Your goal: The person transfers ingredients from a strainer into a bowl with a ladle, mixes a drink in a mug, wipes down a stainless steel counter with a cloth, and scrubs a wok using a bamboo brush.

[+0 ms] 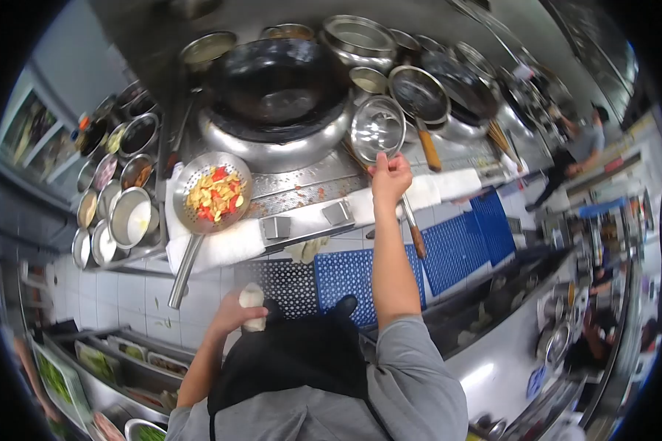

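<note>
A: From the head camera, then, what is being held on the right?

B: A round, glossy metal bowl (377, 131) is clasped at its near edge by the right hand (392, 180), fingers curled in, above the front of the steel stovetop (301, 195). A slim shaft (410, 214) ending in brown wood is seen below the wrist; whether it is joined to the bowl is hidden by the hand.

A: And on the left?

B: A soft white cloth (252, 295), bunched into a thick roll, is gripped by the left hand (237, 314), in front of the smooth black apron (294, 360).

A: Colour is being served up nearby!

B: It is. Glossy yellow and red chunks (215, 195) are cradled in a perforated metal strainer (190, 174), its steel handle (187, 272) jutting out past the stove's edge. Beneath it, a fluffy white towel (217, 253) is spread along that edge.

A: What is set behind?

B: A broad, dark wok (279, 84) is seated on a rounded, shiny steel ring (294, 156). Orange-brown crumbs are scattered over the metal in front of it.

A: And underfoot?

B: Pale square tiles (125, 290) are partly covered by a holed black mat (290, 283) and a holed blue mat (349, 268).
</note>
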`<state>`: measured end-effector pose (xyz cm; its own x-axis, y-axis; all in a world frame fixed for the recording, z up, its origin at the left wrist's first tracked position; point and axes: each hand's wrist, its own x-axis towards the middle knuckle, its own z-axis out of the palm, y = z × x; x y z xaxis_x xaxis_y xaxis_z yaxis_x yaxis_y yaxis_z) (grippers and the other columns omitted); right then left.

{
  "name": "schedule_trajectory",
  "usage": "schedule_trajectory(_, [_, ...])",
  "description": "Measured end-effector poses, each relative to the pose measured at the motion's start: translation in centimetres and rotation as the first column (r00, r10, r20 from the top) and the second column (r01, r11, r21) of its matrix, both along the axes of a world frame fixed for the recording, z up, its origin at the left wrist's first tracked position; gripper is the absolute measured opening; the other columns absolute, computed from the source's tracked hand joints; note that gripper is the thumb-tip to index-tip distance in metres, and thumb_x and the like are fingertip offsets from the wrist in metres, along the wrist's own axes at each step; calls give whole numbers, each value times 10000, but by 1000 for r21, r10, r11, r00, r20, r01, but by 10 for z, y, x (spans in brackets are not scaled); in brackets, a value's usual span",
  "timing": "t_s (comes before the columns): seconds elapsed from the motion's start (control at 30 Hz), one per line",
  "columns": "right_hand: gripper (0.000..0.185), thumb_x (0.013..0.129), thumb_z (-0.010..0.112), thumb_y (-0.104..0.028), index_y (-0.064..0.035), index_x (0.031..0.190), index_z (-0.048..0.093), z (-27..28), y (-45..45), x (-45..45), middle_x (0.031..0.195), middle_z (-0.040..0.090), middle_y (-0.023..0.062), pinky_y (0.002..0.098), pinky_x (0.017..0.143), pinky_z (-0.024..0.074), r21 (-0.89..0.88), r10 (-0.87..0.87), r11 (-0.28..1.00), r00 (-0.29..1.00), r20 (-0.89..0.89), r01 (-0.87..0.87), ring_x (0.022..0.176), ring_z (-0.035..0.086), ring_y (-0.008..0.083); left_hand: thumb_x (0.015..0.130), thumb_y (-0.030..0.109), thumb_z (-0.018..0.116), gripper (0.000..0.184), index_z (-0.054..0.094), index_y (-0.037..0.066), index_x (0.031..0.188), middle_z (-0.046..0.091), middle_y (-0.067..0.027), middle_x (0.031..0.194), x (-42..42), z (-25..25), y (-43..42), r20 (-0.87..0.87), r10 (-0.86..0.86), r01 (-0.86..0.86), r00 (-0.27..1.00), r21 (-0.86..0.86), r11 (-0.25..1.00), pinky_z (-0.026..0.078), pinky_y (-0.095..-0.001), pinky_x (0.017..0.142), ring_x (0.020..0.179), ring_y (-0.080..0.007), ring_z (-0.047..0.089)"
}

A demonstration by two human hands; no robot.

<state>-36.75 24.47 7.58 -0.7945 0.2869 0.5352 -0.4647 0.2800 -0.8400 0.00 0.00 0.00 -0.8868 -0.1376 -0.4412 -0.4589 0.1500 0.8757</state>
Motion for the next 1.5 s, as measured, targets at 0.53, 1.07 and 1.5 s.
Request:
schedule_trajectory(0.53, [281,982,604,-161,14,1201,583,-137,417,433,1066,670,169,355,832,622,-731,-534,340,761,368,592,946,696,265,816,120,678,491,543,28,1279,663,-97,1099,-92,24,-19,-155,-129,179,980,377,909,546,-331,833,967,-194,662])
schedule_trajectory(1.07, [606,812,686,-68,-37,1390,509,-79,147,66,1243,624,262,485,995,466,715,-159,641,862,481,-280,1169,570,476,867,442,695,603,625,-87,1149,674,-188,1079,-3,75,-119,-249,239,-321,938,-370,872,537,-343,801,884,-272,671])
schedule_trajectory(1.5, [391,919,627,-99,14,1282,532,-40,80,170,674,548,21,247,390,411,-57,464,862,742,484,-503,461,501,93,881,421,712,559,575,13,1239,705,-86,967,41,38,-145,140,320,-338,937,595,729,530,-298,470,692,-176,689])
